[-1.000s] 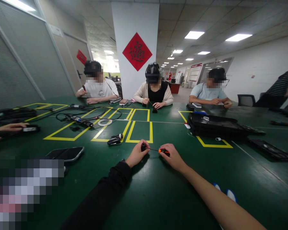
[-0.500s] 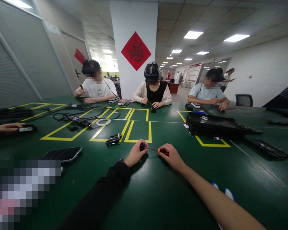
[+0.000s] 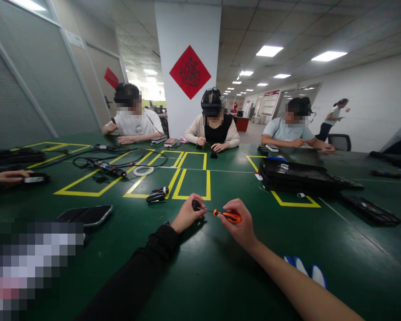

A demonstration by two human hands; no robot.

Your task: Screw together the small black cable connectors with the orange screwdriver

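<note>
My left hand (image 3: 188, 215) is closed round a small black part (image 3: 196, 205), just above the green table (image 3: 200, 272). My right hand (image 3: 240, 223) grips an orange and black screwdriver (image 3: 232, 217) between thumb and fingers. The screwdriver's thin shaft points left, and its tip reaches the black part at my left hand; the exact contact is too small to tell. Behind my left hand, a pair of black objects (image 3: 157, 195) lies on the table by the yellow tape.
Cables (image 3: 120, 157) and a white ring (image 3: 143, 171) lie at the back left, a phone (image 3: 87, 216) nearer. A black tray (image 3: 294, 174) stands at the right. Blue and white objects (image 3: 300, 266) lie beside my right forearm. Three people sit opposite; another person's hand (image 3: 10, 177) is at the left.
My right hand has turned and its fingers have lifted, showing more of the orange handle. My left hand has shifted slightly left with the black part. A person in the background has walked right.
</note>
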